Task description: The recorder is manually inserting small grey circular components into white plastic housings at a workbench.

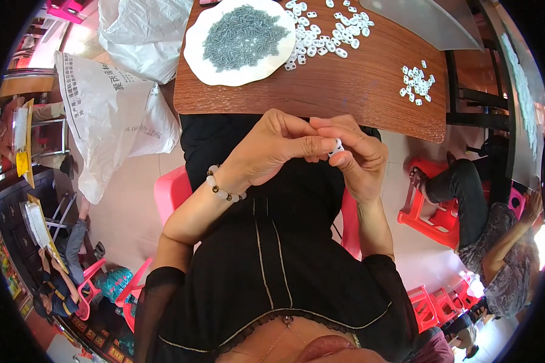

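A small white plastic piece with dark holes is pinched between my two hands, just off the near edge of the table. My left hand, with a beaded bracelet at the wrist, has its thumb against the piece's upper side. The thumb of my right hand presses from below, its fingers curled behind. Whether a pin is also between the fingertips is hidden. Beyond my hands, a white scalloped plate holds a heap of grey translucent pins. Loose white two-holed pieces lie beside it.
A smaller cluster of white pieces lies at the right of the brown wooden table. A grey panel stands along its far right edge. White sacks stand at left. A person sits at right near red stools.
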Motion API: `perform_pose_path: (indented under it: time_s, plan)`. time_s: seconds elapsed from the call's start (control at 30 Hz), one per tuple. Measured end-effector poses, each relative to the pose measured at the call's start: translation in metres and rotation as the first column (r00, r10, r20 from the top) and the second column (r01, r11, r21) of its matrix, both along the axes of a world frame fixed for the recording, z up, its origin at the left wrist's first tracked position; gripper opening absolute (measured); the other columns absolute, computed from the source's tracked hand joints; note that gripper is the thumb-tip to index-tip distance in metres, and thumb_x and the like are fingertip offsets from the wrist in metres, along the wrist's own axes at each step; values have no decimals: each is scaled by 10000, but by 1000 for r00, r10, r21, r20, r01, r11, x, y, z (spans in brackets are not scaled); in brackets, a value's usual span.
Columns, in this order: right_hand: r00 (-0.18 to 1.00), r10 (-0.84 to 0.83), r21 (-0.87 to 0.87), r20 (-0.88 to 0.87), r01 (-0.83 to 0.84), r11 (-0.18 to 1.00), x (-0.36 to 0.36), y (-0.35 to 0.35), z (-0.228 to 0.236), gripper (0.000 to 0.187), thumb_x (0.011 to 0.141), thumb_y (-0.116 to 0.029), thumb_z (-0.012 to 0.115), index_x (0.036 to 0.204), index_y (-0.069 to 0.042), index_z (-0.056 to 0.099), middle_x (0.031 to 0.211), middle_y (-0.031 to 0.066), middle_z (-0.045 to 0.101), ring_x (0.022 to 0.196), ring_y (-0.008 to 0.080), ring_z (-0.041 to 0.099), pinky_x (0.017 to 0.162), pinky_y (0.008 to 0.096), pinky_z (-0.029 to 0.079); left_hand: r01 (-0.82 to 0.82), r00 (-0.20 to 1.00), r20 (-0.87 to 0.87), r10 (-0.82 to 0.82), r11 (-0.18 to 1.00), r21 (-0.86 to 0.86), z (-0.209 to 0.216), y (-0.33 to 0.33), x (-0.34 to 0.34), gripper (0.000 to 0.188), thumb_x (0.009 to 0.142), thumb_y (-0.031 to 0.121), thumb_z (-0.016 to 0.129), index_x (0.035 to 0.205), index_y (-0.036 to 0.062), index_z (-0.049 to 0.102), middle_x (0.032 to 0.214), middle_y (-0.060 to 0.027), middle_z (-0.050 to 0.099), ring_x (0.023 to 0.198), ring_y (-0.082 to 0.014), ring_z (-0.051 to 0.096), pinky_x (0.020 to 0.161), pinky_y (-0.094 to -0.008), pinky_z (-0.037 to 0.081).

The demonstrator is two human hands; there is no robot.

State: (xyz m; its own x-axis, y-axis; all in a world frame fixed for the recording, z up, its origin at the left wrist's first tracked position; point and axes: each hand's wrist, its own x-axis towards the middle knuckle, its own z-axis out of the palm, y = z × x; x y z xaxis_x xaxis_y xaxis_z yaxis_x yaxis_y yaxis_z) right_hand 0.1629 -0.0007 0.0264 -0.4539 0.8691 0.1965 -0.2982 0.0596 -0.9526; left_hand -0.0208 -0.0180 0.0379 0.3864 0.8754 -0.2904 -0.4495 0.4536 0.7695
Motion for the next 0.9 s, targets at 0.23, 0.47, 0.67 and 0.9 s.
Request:
perform_pose_path:
  time_s: [0.23, 0.47, 0.67, 0.9]
  plan:
    - [993, -85, 203, 84, 67, 977, 0, -4, 3, 321, 845, -215, 702, 1032, 45, 678, 1054, 166, 689, 926, 226, 596, 761, 313, 496, -36, 996, 80, 36, 999, 4, 18, -10, 3, 179, 840, 91, 716, 958, -43, 712, 852, -119, 712, 765, -123, 664, 718, -222, 530]
    - [989, -149, 196, 12, 144, 970, -6, -12, -4, 304, 889, -216, 662, 1039, 49, 668, 1041, 154, 678, 824, 174, 610, 707, 270, 499, -98, 995, 36, 96, 995, 33, 16, -10, 13, 157, 841, 92, 718, 936, -32, 721, 825, -97, 710, 729, -104, 648, 681, -207, 512]
    - [991, -134, 3, -15, 134, 991, -2, 7, -25, 290, 957, -187, 577, 1099, 58, 638, 1100, 136, 648, 825, 129, 613, 758, 246, 500, -180, 984, -17, 180, 984, -11, -4, 8, 23, 181, 869, 166, 705, 876, -14, 729, 731, -35, 669, 663, -67, 570, 626, -204, 467]
    - [985, -13, -102, -174, -5, 995, -1, 27, -33, 454, 952, -282, 578, 1286, 23, 537, 1300, 163, 557, 1126, 181, 548, 954, 308, 441, -225, 972, -61, 229, 972, 68, -13, 28, 25, 234, 892, 223, 684, 864, -4, 729, 723, -29, 667, 664, -55, 549, 620, -196, 440]
